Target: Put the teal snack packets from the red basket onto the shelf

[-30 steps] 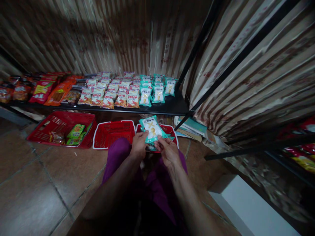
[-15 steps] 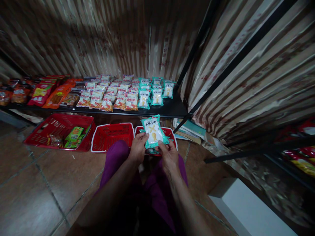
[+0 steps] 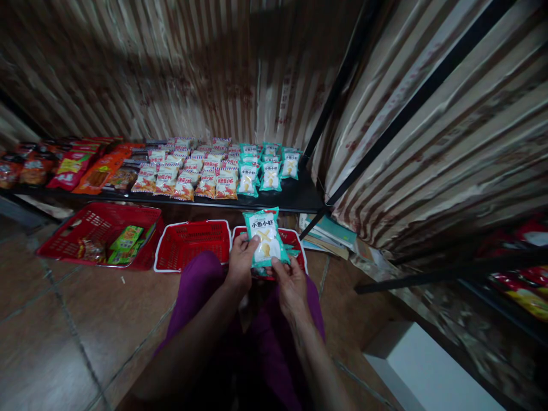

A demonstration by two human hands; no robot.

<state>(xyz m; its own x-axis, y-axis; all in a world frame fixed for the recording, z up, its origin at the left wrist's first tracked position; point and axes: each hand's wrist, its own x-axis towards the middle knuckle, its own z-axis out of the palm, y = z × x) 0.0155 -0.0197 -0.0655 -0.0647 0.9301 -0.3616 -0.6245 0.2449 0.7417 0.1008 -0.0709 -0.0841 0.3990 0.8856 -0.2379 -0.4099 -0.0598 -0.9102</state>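
Between my hands is a teal and white snack bag (image 3: 266,237), its printed front turned up towards me. My left hand (image 3: 242,260) grips its left side, thumb on the front. My right hand (image 3: 291,279) pinches the lower right corner. Right under the bag stands a red basket (image 3: 303,251) with a white rim, holding more teal bags that are partly hidden. On the black shelf (image 3: 295,194) ahead, several matching teal bags (image 3: 270,174) stand in rows at the right end, beside rows of orange and white snack bags (image 3: 226,181).
A white-rimmed red basket (image 3: 188,242) sits left of my knees. Farther left, another red basket (image 3: 64,240) holds green packets (image 3: 127,238). Red and orange packages (image 3: 72,168) fill the shelf's left part. Black shelf posts (image 3: 342,194) slant at right, near stacked books (image 3: 329,231) and a white box (image 3: 428,365).
The snack bag has tilted slightly and my left thumb lies further over its front. Both hands keep hold of it. The whole view has shifted a little.
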